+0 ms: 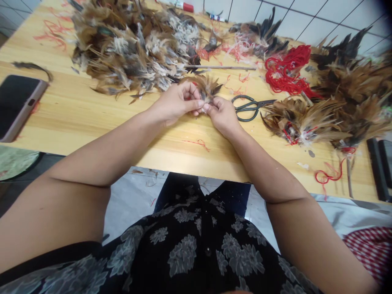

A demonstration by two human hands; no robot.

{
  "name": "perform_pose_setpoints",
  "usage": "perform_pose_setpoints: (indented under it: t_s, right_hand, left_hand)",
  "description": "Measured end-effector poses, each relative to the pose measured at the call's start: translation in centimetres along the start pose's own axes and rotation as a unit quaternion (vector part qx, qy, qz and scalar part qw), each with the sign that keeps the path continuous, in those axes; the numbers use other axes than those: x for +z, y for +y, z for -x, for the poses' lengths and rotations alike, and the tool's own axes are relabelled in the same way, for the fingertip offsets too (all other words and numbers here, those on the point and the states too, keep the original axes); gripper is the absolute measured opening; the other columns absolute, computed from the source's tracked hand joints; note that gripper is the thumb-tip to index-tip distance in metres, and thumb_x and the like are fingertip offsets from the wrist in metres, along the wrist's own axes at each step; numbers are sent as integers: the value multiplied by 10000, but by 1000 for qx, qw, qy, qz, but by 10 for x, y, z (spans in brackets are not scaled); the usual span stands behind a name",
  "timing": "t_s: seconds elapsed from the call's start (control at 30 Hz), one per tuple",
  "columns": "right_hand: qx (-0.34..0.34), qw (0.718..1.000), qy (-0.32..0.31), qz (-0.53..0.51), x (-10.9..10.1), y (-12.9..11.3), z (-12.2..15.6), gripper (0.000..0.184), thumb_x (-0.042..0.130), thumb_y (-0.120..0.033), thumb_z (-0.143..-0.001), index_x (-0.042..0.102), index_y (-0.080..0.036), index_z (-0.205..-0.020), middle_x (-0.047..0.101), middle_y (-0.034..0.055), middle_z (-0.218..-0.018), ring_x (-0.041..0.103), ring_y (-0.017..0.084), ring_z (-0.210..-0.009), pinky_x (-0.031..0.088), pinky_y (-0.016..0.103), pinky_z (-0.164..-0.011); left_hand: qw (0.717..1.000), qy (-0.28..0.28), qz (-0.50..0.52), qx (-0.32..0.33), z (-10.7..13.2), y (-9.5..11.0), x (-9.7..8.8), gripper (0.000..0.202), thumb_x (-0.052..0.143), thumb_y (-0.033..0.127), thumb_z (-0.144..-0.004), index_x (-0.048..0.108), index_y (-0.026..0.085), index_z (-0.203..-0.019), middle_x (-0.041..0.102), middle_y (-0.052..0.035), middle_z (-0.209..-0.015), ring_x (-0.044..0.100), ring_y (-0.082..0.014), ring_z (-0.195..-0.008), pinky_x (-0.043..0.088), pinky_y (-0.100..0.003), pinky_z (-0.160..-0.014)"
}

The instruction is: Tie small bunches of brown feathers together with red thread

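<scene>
The left hand and the right hand meet over the counter, fingers drawn together; both pinch the pale, downy base of a small feather bundle between thumb and fingertips; its brown and dark tips fan out just beyond the hands, away from the body; a bit of red shows beside the left fingers, though too little of it to tell what it is.

Just right of the right hand lie scissors, handles nearest the hand, blades pointing away from it; farther right, feather clumps spread over the counter, red thread wound about the base of the nearest one; beyond the scissors sits a tangle of red yarn.

A thin stick lies crosswise a little beyond the hands; past the left hand, a large heap of feathers, brown, grey and whitish, takes up much of the far side; a cluster of dark feathers stands beyond the right hand, near the tiled wall.

Nearer the body than the hands is a loose red scrap; well to the left of the left hand rests a phone, screen dark, a slim dark feather just past it.
</scene>
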State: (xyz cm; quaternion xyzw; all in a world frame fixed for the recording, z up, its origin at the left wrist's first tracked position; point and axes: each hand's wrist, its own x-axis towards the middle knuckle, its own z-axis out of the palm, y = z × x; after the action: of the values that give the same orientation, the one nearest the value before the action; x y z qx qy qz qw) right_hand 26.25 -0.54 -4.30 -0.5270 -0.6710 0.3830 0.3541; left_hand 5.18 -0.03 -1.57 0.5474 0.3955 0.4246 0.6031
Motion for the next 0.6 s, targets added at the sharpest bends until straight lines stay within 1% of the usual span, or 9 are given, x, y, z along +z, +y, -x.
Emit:
perform_pose_setpoints:
  t_s: [0.07, 0.13, 0.23, 0.3, 0.37, 0.43, 0.5, 0.6]
  right_hand:
    - [-13, 999, 1, 32, 0, -1, 0, 489, 920, -446, -1084, 537, -284, -826, 569, 10, -882, 599, 238, -974, 594, 435, -1040]
    - [-26, 998, -2, 60, 0, -2, 0, 405, 855, -348, -1110, 558, -279, -844, 605, 28, -927, 639, 255, -1039, 600, 456, -1100]
    - [-44, 994, -4, 102, 2, -1, -1, 294, 798, -265, -1111, 617, -263, -879, 664, 53, -999, 686, 275, -1122, 611, 472, -1143]
    - [-53, 991, 3, 121, 3, 0, -1, 242, 789, -266, -1116, 661, -256, -911, 692, 62, -1038, 704, 280, -1144, 622, 474, -1149]
    - [-57, 990, 14, 130, 4, 2, -2, 223, 798, -294, -1125, 691, -255, -934, 711, 65, -1058, 712, 280, -1139, 632, 474, -1143]
    - [-54, 989, 25, 133, 3, 2, -2, 237, 821, -334, -1130, 708, -255, -937, 725, 71, -1067, 714, 284, -1133, 638, 477, -1135]
    - [-49, 989, 32, 135, 3, 2, -2, 246, 840, -355, -1124, 719, -254, -935, 736, 74, -1072, 715, 288, -1129, 640, 480, -1128]
    - [-44, 988, 40, 146, 2, 2, -2, 217, 833, -332, -1112, 731, -253, -937, 749, 78, -1078, 721, 295, -1130, 644, 483, -1116]
  left_hand:
    - [1000, 2, 10, -14, -1, -1, 1, 655, 1281, 264, -861, 628, 225, -883, 749, -8, -764, 792, -189, -686, 650, -288, -680]
    - [1000, 3, 9, -16, -2, -3, 1, 623, 1261, 243, -869, 639, 219, -874, 772, -14, -777, 794, -181, -684, 657, -262, -658]
    - [1000, 9, -7, -6, -4, -7, 1, 527, 1214, 212, -864, 687, 217, -878, 777, -3, -769, 780, -176, -676, 652, -243, -620]
    - [1000, 16, -18, -3, -5, -8, 0, 482, 1182, 189, -868, 702, 217, -881, 775, -2, -770, 784, -181, -688, 657, -249, -630]
    - [1000, 15, -21, -3, -6, -8, 1, 458, 1144, 175, -896, 690, 216, -860, 780, -10, -788, 795, -187, -720, 676, -269, -673]
    - [1000, 14, -18, 1, -6, -8, 4, 447, 1103, 168, -929, 670, 219, -829, 782, -13, -803, 799, -190, -748, 700, -302, -728]
    - [999, 24, -18, 18, -4, -6, 7, 427, 1055, 150, -939, 660, 232, -799, 784, -10, -801, 792, -198, -763, 705, -336, -755]
    - [999, 19, -32, 38, 0, -2, 11, 328, 987, 131, -924, 707, 251, -799, 822, -23, -833, 796, -222, -788, 719, -396, -796]
